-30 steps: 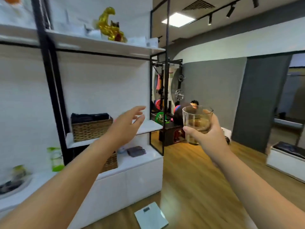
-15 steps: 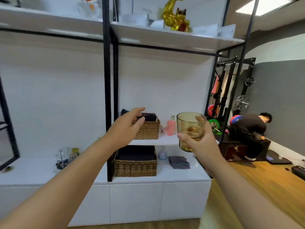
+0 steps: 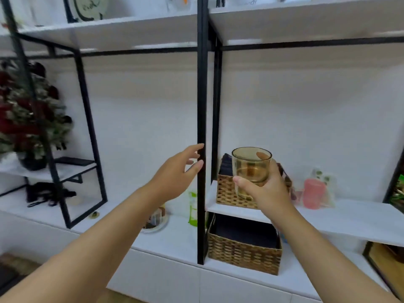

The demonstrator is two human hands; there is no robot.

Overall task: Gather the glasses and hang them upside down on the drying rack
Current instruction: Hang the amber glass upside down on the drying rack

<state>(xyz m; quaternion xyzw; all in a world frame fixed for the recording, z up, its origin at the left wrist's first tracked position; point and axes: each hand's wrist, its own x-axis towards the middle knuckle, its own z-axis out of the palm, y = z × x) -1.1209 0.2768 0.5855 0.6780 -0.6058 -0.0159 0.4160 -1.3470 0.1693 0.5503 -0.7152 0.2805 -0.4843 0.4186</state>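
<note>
Before white shelving (image 3: 349, 217), right hand (image 3: 265, 189) grips upright amber glass (image 3: 251, 169); left hand (image 3: 175, 173) spread empty.

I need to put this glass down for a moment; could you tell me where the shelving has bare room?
Bare: the shelf right of the pink cup; the counter between plate and post. Crowded: around both baskets.

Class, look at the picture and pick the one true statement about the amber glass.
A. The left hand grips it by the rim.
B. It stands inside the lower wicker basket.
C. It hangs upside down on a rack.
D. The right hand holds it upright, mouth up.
D: the right hand wraps the amber glass with its open mouth facing up, while the left hand is open and holds nothing.
</note>
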